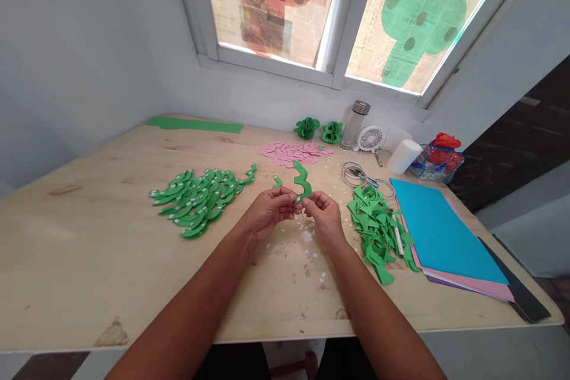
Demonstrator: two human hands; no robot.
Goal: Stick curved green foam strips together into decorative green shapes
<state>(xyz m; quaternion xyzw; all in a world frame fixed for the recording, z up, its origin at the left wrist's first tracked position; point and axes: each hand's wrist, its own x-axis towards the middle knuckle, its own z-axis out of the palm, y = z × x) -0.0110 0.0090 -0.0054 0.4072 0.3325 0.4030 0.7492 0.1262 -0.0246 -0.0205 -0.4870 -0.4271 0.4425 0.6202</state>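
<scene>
Both my hands meet over the middle of the table around a wavy green paper cutout [303,179] shaped like a 3. My left hand [271,209] pinches its lower end, where a small white patch shows. At the same end, the fingers of my right hand [326,214] are closed on the paper too. Just beyond my left fingers lies a small green paper piece [277,181] with a white patch. To the left is a heap of curved green cutouts [200,199] with white patches. Small white paper bits [308,236] are scattered below my hands.
Green scraps [374,225] with a white pen [398,237] lie right, beside blue sheets [445,228]. Tape rolls [354,173], pink cutouts [291,152], green paper balls [307,127], a glass bottle [354,124] and a small fan [370,138] stand behind. A green strip [196,124] lies far left.
</scene>
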